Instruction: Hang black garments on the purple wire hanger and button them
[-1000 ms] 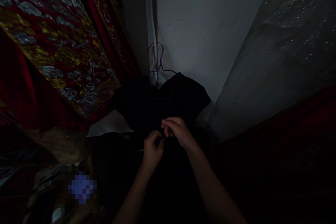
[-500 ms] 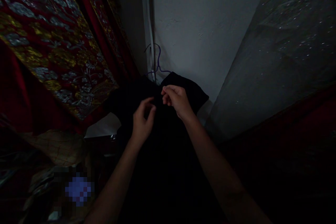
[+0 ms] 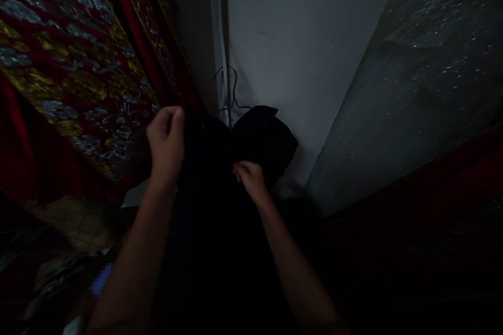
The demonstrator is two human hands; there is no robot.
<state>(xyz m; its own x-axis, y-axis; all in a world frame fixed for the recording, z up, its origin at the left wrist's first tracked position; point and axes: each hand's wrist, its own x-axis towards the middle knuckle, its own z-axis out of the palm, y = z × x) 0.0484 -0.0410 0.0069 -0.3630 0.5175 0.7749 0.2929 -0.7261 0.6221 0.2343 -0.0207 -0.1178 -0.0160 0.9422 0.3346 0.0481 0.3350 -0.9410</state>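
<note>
A black garment point(image 3: 212, 204) hangs on a thin purple hanger point(image 3: 234, 89) in front of the wall. Its folds are hard to make out in the dark. My left hand point(image 3: 167, 136) is closed, thumb against fingers, at the garment's upper left edge, and appears to grip the cloth there. Lower and to the right, my right hand point(image 3: 249, 175) pinches the front of the garment below the neck opening. The cloth right of the neck stands up in a raised fold.
Red cloth with gold and silver embroidery point(image 3: 86, 84) hangs at the left. Clear plastic sheeting point(image 3: 396, 99) covers the right side, above dark red fabric point(image 3: 451, 178). A pale strap point(image 3: 222, 26) runs down the grey wall point(image 3: 306, 21). Plaid cloth point(image 3: 78, 220) lies at lower left.
My left hand has moved up and left from the garment's middle and closed. My right hand has gone slightly down. The garment's right shoulder has bunched inward.
</note>
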